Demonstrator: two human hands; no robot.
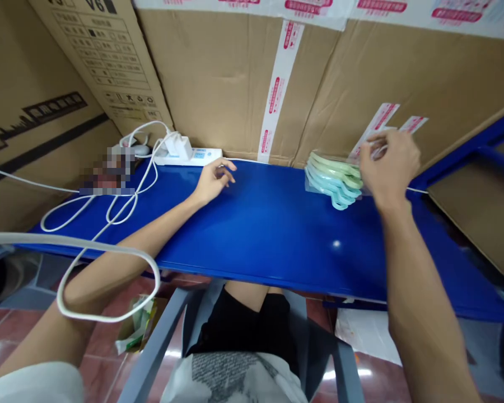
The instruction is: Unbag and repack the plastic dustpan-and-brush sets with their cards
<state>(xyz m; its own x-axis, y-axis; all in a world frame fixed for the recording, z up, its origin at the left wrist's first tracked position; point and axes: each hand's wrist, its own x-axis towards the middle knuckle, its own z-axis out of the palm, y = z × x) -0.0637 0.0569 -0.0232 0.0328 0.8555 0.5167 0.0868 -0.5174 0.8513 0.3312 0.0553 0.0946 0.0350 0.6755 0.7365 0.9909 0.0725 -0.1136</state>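
My left hand (215, 180) hovers over or rests on the blue table (269, 235), near the power strip; its fingers are loosely bent and apart, with nothing in them. On the right, my right hand (391, 168) is raised beside the cardboard wall, fingers curled inward. Something whitish shows between its thumb and fingers, too small to name. Just left of that hand lies a stack of pale green and light blue plastic pieces (334, 176) with rounded, looped ends, partly in clear wrapping. Whether my right hand touches the wrapping, I cannot tell.
A white power strip (199, 157) with a plugged-in adapter (178, 146) stands at the back left. White cables (109, 224) loop across the table's left side and over my left forearm. Cardboard (218, 84) walls the back and left. A blue metal frame (479, 143) rises at right.
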